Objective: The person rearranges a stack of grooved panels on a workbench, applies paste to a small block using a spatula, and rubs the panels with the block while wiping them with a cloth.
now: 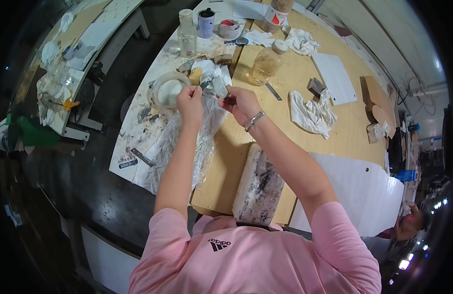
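Observation:
My left hand (pixel 190 105) pinches a small dark, blade-like tool (pixel 204 85) near the middle of the workbench. To its right, my right hand (pixel 243 104) grips a small, pale, flat piece (pixel 219 87) between thumb and fingers. The two held things are close together; whether they touch I cannot tell. Just left of my left hand stands a round white tub (pixel 170 91). Behind the held things lie a crumpled white cloth (pixel 205 66) and a yellowish lump (pixel 195 75). Beneath my forearms spreads crumpled clear plastic sheeting (pixel 187 147).
A jar of yellowish liquid (pixel 266 63), a clear bottle (pixel 187 36) and a purple-labelled can (pixel 206 24) stand farther back. White rags (pixel 312 115) and a metal strip (pixel 273 91) lie rightward. A stained block (pixel 259 188) is before my body. Another person (pixel 407 224) is at far right.

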`<state>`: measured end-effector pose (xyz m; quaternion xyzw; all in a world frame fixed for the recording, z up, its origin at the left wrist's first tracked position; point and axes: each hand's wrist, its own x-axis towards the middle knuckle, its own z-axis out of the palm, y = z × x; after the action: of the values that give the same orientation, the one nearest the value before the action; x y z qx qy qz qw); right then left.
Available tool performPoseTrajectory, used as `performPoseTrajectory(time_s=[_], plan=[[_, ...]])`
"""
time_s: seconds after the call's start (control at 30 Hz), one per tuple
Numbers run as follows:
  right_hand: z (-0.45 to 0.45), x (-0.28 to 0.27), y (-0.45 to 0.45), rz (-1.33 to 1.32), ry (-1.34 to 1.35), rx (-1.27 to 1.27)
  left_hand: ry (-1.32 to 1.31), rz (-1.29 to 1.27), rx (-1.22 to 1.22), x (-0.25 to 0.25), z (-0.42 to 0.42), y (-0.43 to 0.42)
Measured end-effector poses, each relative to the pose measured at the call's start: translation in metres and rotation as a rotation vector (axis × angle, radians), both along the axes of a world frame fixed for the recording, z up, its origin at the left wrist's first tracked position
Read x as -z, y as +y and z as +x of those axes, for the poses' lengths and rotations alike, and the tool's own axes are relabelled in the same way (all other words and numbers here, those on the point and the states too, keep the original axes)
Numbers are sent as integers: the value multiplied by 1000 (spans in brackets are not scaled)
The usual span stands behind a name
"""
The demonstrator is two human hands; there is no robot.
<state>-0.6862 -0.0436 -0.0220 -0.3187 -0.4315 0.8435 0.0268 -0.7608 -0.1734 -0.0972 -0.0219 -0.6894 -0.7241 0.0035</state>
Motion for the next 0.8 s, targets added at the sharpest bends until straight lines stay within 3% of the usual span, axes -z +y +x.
performPoseTrajectory(time_s=[0.27, 0.37, 0.47, 0.57, 0.67, 0.8], plan=[[26, 2, 19, -42, 68, 14, 39, -302, 11, 11, -23, 0], [35, -6, 20, -52, 44, 17, 10, -711, 78, -22, -18, -9], [44, -11, 21, -91, 67, -1, 324, -922, -134, -50, 4, -19], [51, -13, 19, -163, 111, -20, 127, -299, 175, -35, 11, -24], [54, -9, 14, -254, 145, -51, -417, 371, 580, -65, 43, -16], [61, -11, 2, -340, 147, -52, -450, 573, 751, -49, 55, -8]])
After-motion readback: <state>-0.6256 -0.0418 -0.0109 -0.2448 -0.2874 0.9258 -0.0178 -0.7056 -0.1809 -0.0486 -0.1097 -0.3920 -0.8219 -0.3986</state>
